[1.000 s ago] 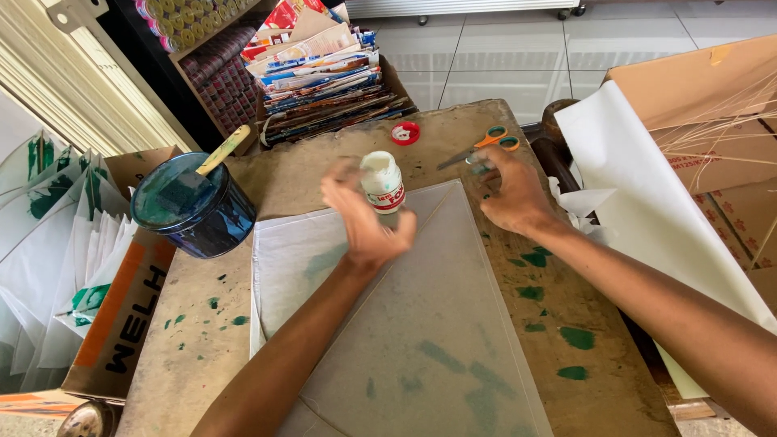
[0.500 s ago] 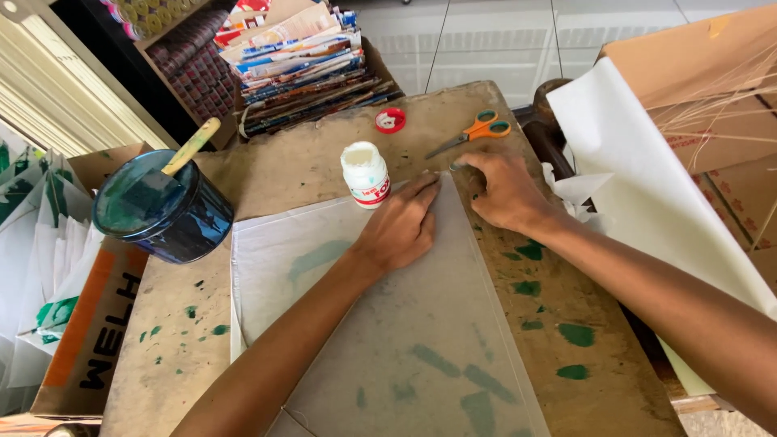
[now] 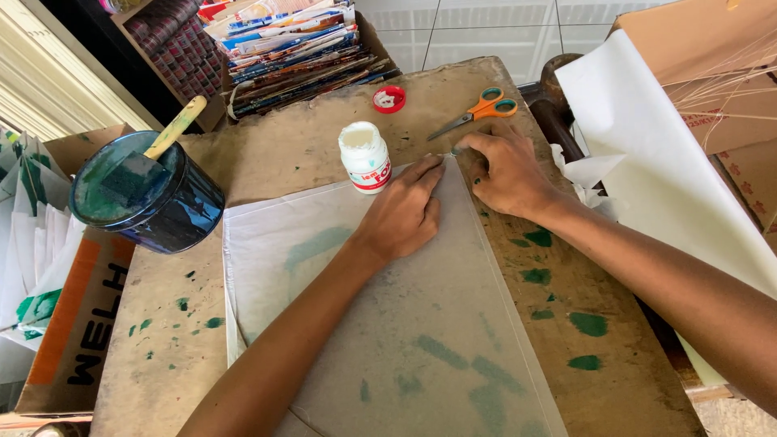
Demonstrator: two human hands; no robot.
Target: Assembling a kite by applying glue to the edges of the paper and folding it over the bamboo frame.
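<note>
Beneath both palms lies the translucent grey paper sheet point(image 3: 388, 324), flat on the worn brown table point(image 3: 283, 154). Left hand point(image 3: 402, 214) still presses flat, fingers together, as half a second ago; right hand point(image 3: 508, 171) stays pinching the sheet's far corner. Just beyond the left fingertips, the white glue bottle point(image 3: 364, 157) stands unmoved.

Left hand point(image 3: 402, 217) lies flat on the translucent paper sheet point(image 3: 388, 324), frame centre. Right hand point(image 3: 506, 170) presses the sheet's upper right corner. Open glue bottle point(image 3: 364, 157) stands just above the left hand.
</note>
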